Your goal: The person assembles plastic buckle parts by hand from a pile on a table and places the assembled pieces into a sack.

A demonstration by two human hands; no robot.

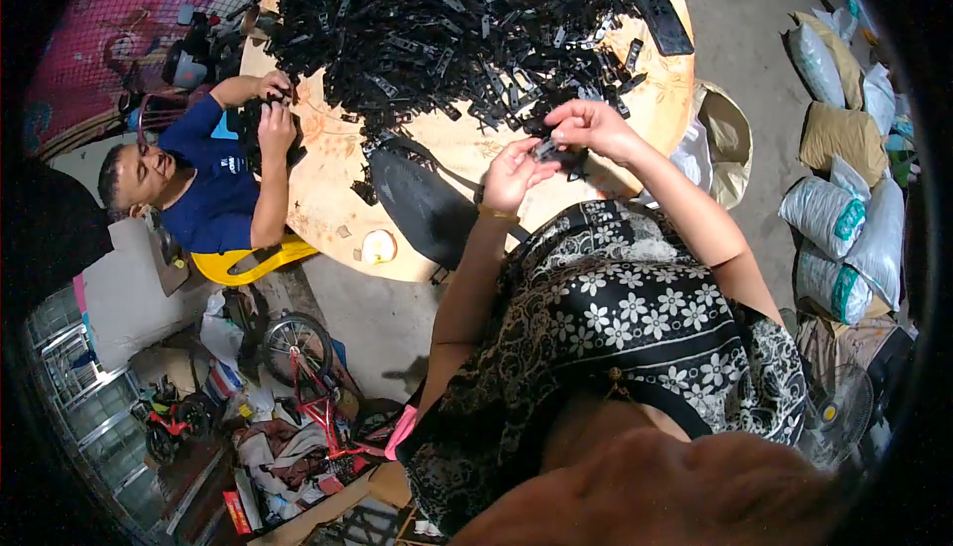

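Close to my body, above the near edge of the round wooden table (323, 189), my two hands meet. Between them is a small dark plastic part (545, 150) with a greyish, shiny face. My left hand (509, 179) has thumb and fingers closed on its left side. From the right, my right hand (599, 133) pinches it with the fingertips. Its exact shape is partly covered by my fingers. Just beyond my hands spreads a large heap of similar black parts (417, 45), with a few loose ones near my right wrist.
A black bag (425, 204) and a pale round object (378, 246) lie on the table. A phone (662, 18) rests at its right edge. Across the left side, a person (213, 174) handles black parts. An open sack (730, 139), stacked bags (829, 213) and a red bicycle (316, 397) stand around.
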